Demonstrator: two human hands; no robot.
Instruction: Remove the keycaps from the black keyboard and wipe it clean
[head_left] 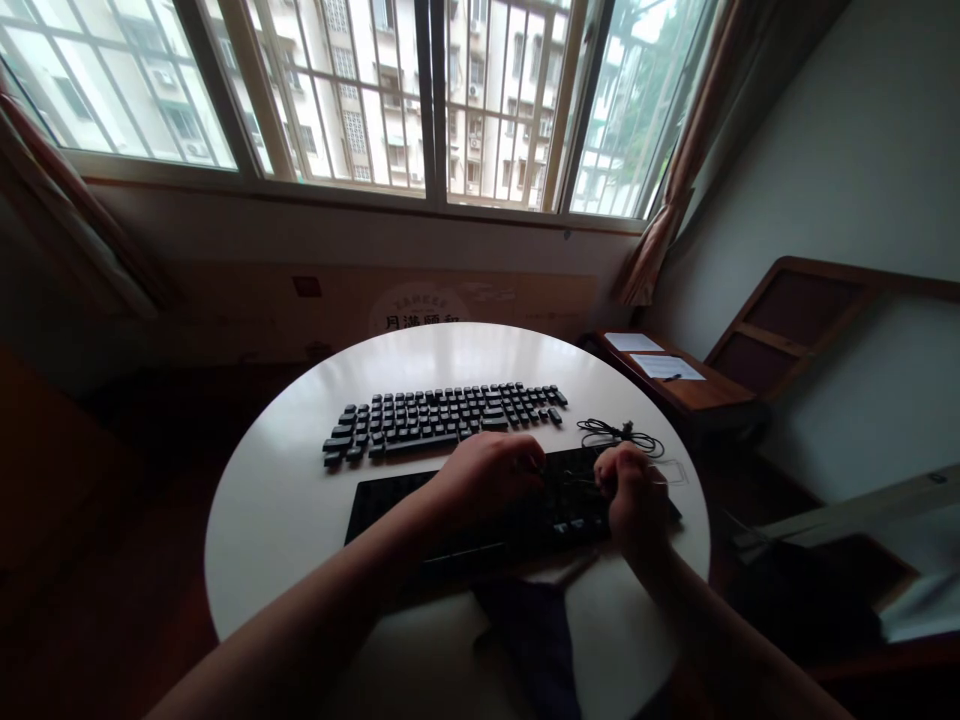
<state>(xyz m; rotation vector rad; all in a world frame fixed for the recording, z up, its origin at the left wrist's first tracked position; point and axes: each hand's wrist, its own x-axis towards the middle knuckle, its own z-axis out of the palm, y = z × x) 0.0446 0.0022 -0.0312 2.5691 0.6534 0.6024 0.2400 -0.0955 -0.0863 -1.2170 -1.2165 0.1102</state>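
A black keyboard [427, 520] lies on the round white table, with most of its keycaps off and a few still on near its lower right. Over its middle, my left hand [491, 468] is closed in a pinch; whatever sits in its fingertips is too dark and small to name. My right hand [628, 485] is closed round a thin wire keycap puller [671, 472], whose wire loops stick out on the right. Thin wire also shows between the two hands. Loose black keycaps [420, 415] stand in keyboard order just behind the keyboard.
A coiled black cable [619, 435] lies right of the keycaps. Dark cloth [529, 640] lies at the near side of the white table [277, 500]. Papers [667, 367] and a pen rest on a wooden chair [705, 395] to the right. Barred windows stand behind.
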